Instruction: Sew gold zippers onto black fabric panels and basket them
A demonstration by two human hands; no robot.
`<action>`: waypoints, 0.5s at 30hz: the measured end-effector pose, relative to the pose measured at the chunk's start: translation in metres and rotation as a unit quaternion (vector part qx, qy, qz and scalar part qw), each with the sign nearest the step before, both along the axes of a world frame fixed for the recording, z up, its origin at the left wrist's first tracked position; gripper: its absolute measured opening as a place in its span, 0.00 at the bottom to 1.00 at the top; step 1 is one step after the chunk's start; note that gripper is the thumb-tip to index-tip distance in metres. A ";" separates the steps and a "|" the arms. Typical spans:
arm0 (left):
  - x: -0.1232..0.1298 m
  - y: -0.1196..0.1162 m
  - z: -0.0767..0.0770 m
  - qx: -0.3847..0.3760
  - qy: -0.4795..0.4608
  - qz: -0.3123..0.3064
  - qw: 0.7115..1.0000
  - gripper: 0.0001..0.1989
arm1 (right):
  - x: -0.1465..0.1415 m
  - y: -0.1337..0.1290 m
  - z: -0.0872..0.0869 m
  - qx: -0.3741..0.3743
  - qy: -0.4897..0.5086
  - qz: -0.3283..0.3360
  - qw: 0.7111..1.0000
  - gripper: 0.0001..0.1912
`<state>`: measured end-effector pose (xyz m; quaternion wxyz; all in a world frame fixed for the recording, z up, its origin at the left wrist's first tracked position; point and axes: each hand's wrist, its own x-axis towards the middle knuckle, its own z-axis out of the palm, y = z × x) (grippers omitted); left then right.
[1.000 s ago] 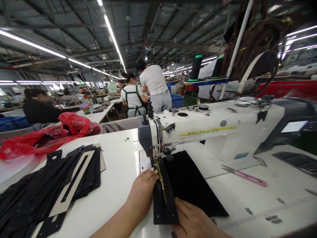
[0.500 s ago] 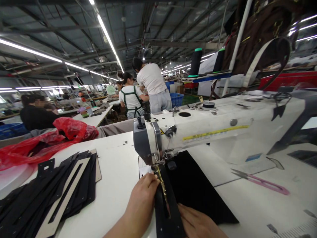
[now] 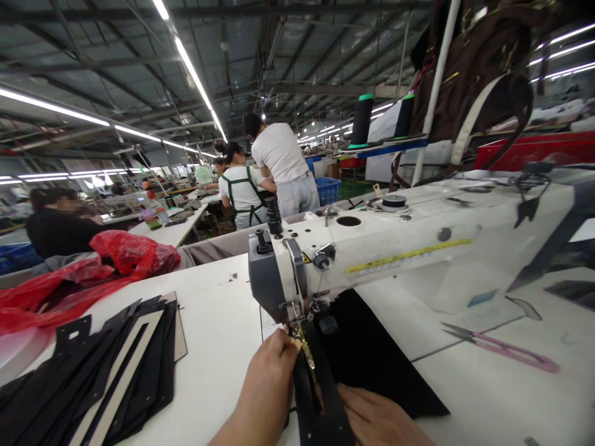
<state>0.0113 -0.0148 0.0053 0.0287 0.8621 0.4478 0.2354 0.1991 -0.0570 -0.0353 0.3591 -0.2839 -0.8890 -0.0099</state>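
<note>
A black strip (image 3: 320,396) with a long slot runs under the presser foot of the white sewing machine (image 3: 418,241). In the slot shows a zipper (image 3: 305,350) with gold-coloured teeth. My left hand (image 3: 269,381) is closed, thumb and fingers pinching the strip's left edge close to the needle area. My right hand (image 3: 372,415) lies flat along the strip's right edge, its fingers stretched over the black fabric (image 3: 376,353). That fabric spreads rightward beneath the machine arm. The fingertips of my right hand are partly hidden by the strip.
Slotted black pieces (image 3: 134,378) are piled on the left of the white table (image 3: 209,310), by a red plastic bag (image 3: 134,254). Pink-handled scissors (image 3: 506,350) lie at right. Thread cones (image 3: 361,121) stand behind the machine. Co-workers (image 3: 286,164) are beyond the table.
The camera view has shifted slightly. Both hands stay on the strip, with the left still pinching near the needle and the right still flat beside it.
</note>
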 end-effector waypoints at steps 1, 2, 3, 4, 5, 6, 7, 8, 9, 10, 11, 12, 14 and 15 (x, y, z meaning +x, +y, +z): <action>0.001 -0.002 0.002 -0.010 0.000 0.000 1.000 0.12 | 0.001 0.000 0.004 -0.007 -0.006 -0.001 1.000 0.12; 0.002 -0.004 0.004 -0.016 -0.002 0.000 1.000 0.13 | 0.002 0.000 0.008 -0.009 -0.018 0.001 1.000 0.11; 0.003 -0.006 0.006 -0.019 -0.006 -0.002 1.000 0.13 | 0.004 0.001 0.014 -0.008 -0.031 -0.003 0.999 0.10; 0.004 -0.009 0.007 -0.019 -0.011 -0.004 1.000 0.14 | 0.005 0.004 0.021 -0.007 -0.042 -0.012 0.999 0.10; 0.004 -0.011 0.009 -0.016 -0.017 -0.005 1.000 0.15 | 0.005 0.007 0.028 -0.010 -0.052 -0.027 0.998 0.10; 0.004 -0.013 0.009 -0.010 -0.021 -0.008 1.000 0.16 | 0.005 0.011 0.035 -0.021 -0.060 -0.043 0.997 0.11; 0.003 -0.015 0.008 -0.002 -0.022 -0.012 1.000 0.17 | 0.003 0.015 0.042 -0.035 -0.064 -0.057 0.996 0.11; 0.002 -0.015 0.005 0.009 -0.021 -0.016 1.000 0.19 | 0.002 0.021 0.048 -0.051 -0.067 -0.061 0.995 0.12; 0.000 -0.014 0.000 0.024 -0.015 -0.018 0.999 0.20 | -0.001 0.027 0.054 -0.070 -0.071 -0.055 0.994 0.13; -0.001 -0.012 -0.006 0.041 -0.006 -0.019 0.999 0.22 | -0.003 0.032 0.059 -0.089 -0.074 -0.039 0.992 0.14; -0.003 -0.009 -0.013 0.064 0.002 -0.018 0.998 0.23 | -0.006 0.037 0.063 -0.108 -0.079 -0.018 0.991 0.14; -0.005 -0.005 -0.021 0.088 0.008 -0.012 0.996 0.23 | -0.008 0.041 0.067 -0.126 -0.088 0.004 0.988 0.15; -0.007 0.004 -0.034 0.137 0.008 -0.004 0.991 0.21 | -0.011 0.047 0.070 -0.146 -0.111 0.034 0.983 0.15; -0.007 0.008 -0.039 0.150 0.007 -0.001 0.989 0.20 | -0.013 0.049 0.071 -0.148 -0.125 0.039 0.980 0.14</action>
